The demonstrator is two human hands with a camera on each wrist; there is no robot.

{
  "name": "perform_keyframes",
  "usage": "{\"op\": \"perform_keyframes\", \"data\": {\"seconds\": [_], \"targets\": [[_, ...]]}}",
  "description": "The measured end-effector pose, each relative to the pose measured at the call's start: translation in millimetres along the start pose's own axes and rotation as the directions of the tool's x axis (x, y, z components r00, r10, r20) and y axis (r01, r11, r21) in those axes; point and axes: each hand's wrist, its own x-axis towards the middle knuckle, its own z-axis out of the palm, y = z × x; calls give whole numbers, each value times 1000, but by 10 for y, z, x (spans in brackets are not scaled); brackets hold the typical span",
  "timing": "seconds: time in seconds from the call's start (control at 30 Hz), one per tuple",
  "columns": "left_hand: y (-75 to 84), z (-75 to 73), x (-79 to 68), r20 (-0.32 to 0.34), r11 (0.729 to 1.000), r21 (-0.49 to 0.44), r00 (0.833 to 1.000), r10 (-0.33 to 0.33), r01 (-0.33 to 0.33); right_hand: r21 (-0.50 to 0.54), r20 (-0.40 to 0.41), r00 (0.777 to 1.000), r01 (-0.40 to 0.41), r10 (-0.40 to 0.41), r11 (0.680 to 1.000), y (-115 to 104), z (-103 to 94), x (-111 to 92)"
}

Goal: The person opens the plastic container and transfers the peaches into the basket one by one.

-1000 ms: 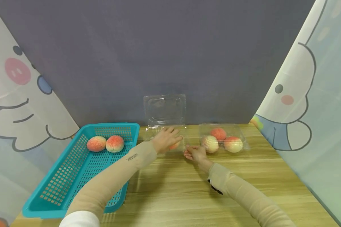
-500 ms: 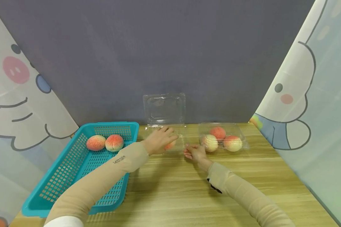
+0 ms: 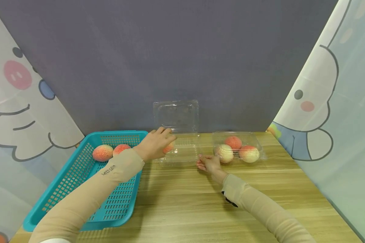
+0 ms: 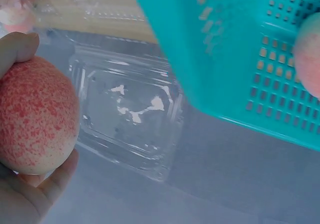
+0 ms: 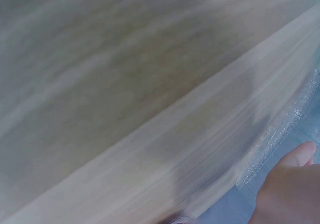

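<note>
My left hand [image 3: 156, 143] grips a red-and-cream peach [image 4: 37, 114], fingers and thumb round its sides, above the left part of a clear plastic clamshell box [image 3: 187, 152]. The box stands with its lid [image 3: 177, 116] raised at the back; no peach shows inside it. At its front right corner is my right hand [image 3: 210, 164], fingers loosely bent. Whether they touch the box edge is hard to see. A teal basket [image 3: 109, 224] on the left contains two peaches, one [image 3: 103, 153] in full view, the other [image 3: 120, 148] partly behind my left hand.
Right of the open box, a second clear clamshell [image 3: 238, 135] with its lid down contains three peaches [image 3: 249, 154]. Behind the wooden table [image 3: 182, 209] rises a grey panel [image 3: 182, 60]. Printed curtains [image 3: 325, 101] border both sides.
My left hand has moved left with the peach, from the middle of the open box toward the basket. My right hand has stayed in place.
</note>
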Motion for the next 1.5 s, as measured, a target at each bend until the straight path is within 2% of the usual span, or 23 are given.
{"op": "perform_keyframes", "data": {"seconds": [0.17,0.4,0.53,0.83,1.07,1.5], "targets": [[-93,1,-157,3,999,-15,1000,-29,29,-2,3,1000,-1,1,1000,7,-6,-2],[-218,8,-386,-25,996,-57,997,-73,71,8,-7,1000,-7,7,1000,12,-13,0],[-296,18,-503,-16,995,-47,995,-94,93,11,-9,1000,-7,7,1000,9,-22,-7],[-486,120,-822,24,989,-10,988,-150,150,13,8,1000,-4,4,1000,1,-22,-9],[-605,177,-1058,-6,982,-46,983,-182,181,27,14,1000,-2,1,1000,-2,-12,8],[-716,253,-1421,73,967,-22,965,-251,253,10,14,1000,12,-12,1000,1,-11,-21]]}}
